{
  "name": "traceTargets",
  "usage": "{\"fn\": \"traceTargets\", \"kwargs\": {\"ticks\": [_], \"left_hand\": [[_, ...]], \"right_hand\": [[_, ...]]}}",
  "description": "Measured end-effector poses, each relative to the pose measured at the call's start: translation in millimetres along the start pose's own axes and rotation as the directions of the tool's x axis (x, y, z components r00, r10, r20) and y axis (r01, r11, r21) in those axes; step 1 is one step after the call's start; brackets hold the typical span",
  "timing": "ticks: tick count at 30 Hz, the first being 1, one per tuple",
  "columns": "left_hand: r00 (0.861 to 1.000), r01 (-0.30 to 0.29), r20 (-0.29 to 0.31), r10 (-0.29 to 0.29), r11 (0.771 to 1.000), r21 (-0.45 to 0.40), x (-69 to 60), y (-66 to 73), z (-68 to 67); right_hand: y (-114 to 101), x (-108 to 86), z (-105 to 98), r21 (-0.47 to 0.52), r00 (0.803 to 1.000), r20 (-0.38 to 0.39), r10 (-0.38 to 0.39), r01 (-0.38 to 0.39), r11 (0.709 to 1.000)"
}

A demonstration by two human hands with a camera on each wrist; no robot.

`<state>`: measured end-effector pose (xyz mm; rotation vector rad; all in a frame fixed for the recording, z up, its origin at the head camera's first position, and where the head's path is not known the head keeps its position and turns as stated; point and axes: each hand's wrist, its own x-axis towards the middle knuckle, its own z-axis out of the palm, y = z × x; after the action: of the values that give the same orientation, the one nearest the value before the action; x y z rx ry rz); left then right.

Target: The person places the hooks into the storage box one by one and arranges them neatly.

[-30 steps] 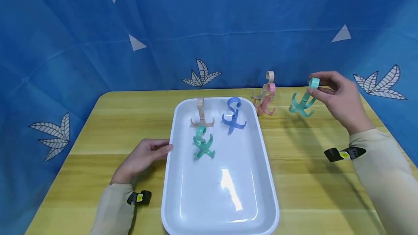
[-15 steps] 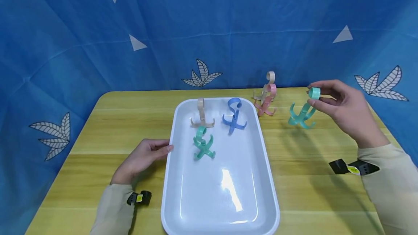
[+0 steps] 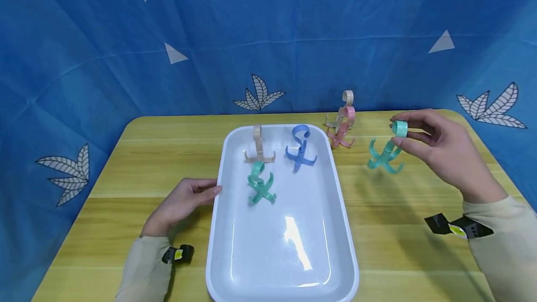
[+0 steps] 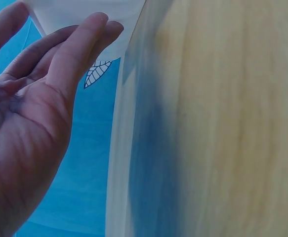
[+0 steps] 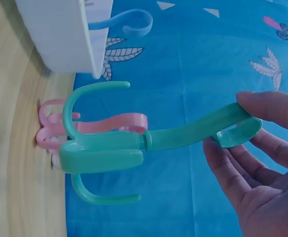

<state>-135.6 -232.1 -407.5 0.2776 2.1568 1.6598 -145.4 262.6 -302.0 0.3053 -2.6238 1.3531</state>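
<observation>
And there's the right hand (image 3: 442, 155), pinching the green hook (image 5: 109, 160) by its curled top, above the table (image 3: 147, 167) right of the white tray (image 3: 260, 246); a light, level grip, prongs clear of the pink hook (image 3: 340, 134), looks the sound way to carry it. Over left, the left hand (image 3: 180, 206) pinches the tray's rim, good for steadiness, though its fingertips are hard to make out. The tray's near edge is cut off, and the pink hook partly hides a cream hook (image 3: 347, 98).

hands (image 3: 182, 203) (image 3: 450, 155) well apart, right in a pinch
</observation>
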Motion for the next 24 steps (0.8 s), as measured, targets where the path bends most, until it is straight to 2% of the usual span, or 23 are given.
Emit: {"fn": "traceTargets", "kwargs": {"ticks": [7,11,19,24], "left_hand": [[1.000,0.002,-0.004,-0.002,1.000,-0.005,0.3,-0.8,0.8],[1.000,0.014,-0.012,-0.014,1.000,0.002,0.1,-1.7,1.1],[1.000,0.006,-0.009,-0.006,1.000,0.000,0.0,-1.8,1.1],[1.000,0.005,-0.006,-0.005,1.000,0.003,-0.4,-1.2,0.0]], "right_hand": [[-9.6,-8.2,2.7,-0.055,1.000,0.022,-0.011,0.012,0.998],[-14.9,-11.4,3.8,-0.076,0.998,0.034,-0.044,0.047,0.996],[-21.7,-13.8,4.9,-0.055,0.993,0.058,-0.099,0.103,0.993],[-29.9,-14.6,8.3,-0.006,0.983,0.078,-0.165,0.166,0.986]]}}
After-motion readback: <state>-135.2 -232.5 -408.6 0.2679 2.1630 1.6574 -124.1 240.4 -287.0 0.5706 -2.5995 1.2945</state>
